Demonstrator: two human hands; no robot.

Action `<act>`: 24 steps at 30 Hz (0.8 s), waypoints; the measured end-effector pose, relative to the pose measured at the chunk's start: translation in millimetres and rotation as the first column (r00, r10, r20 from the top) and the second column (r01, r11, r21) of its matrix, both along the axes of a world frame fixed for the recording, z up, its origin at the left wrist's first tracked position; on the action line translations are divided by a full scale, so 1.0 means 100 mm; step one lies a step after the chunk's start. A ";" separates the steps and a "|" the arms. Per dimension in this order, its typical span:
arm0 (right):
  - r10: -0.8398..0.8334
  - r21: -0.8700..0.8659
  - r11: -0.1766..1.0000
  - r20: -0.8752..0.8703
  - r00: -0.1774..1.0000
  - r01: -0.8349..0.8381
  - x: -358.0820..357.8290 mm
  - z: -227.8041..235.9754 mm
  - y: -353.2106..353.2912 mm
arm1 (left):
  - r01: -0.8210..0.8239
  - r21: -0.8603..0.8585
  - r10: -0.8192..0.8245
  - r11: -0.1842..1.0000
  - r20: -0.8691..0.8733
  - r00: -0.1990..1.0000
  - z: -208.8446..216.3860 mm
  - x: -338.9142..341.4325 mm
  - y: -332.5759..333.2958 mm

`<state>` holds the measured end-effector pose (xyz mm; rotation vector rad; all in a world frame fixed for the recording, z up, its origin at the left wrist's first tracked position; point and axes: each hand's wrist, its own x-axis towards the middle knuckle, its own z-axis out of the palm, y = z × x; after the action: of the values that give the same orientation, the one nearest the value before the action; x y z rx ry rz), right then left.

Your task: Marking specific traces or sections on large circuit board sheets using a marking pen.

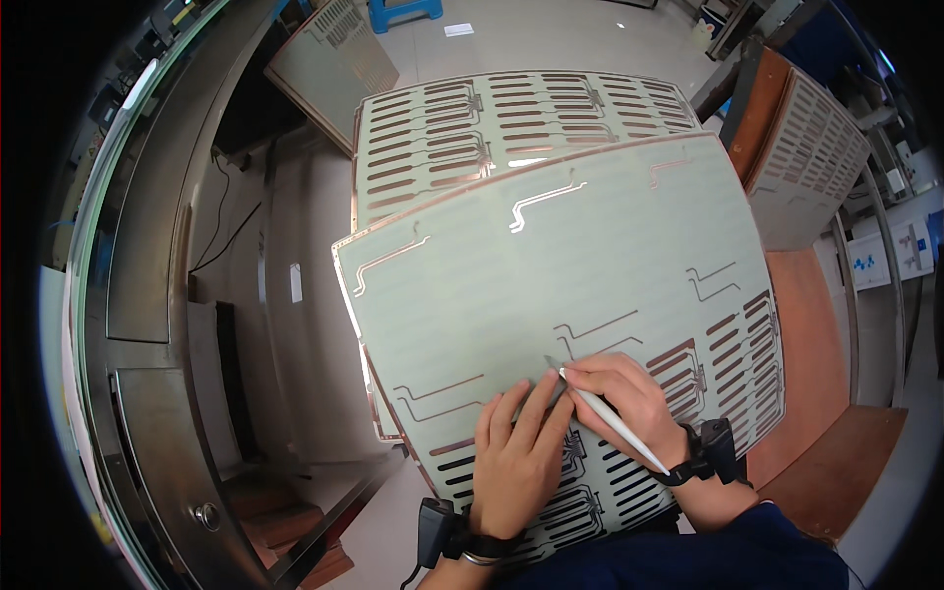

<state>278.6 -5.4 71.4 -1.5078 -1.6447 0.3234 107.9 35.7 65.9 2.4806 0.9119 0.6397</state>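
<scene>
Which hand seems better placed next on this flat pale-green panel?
Probably the right hand, gripping the slim white pen-shaped tool angled at the panel; the left hand rests there.

A circuit panel [472,295] lies before the person, overlapping a second panel [536,118] behind it. On the front panel's near part rests the left hand [519,447], with the right hand [629,393] beside it on the right, holding a craft knife [618,425]. A cabinet [162,442] stands at far left. Behind, leftward, a third panel [339,74] stands tilted; beyond it, a stool [403,10] is on the floor [516,39]. Behind, rightward, another panel [806,162] stands tilted.
</scene>
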 end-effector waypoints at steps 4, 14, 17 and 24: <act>0.011 0.008 1.000 -0.039 0.999 -0.011 0.00 -0.02 0.00 | -0.004 0.005 0.004 1.000 -0.014 1.000 -0.03 -0.01 0.00; -0.095 0.018 0.995 0.001 0.995 0.095 0.03 0.00 -0.15 | 0.001 0.019 -0.001 1.000 -0.004 1.000 -0.03 -0.01 0.01; -0.091 0.029 0.995 0.005 0.996 0.091 0.03 0.00 -0.12 | 0.000 0.029 0.001 1.000 -0.014 1.000 -0.02 -0.01 0.03; -0.142 -0.059 0.989 -0.154 0.978 0.135 0.08 0.10 -0.18 | 0.010 0.097 -0.007 0.995 -0.029 1.000 -0.07 -0.03 0.00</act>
<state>286.5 -22.9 81.8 -1.5820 -1.4093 0.3982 105.4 36.2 59.2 2.5845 0.9002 0.6614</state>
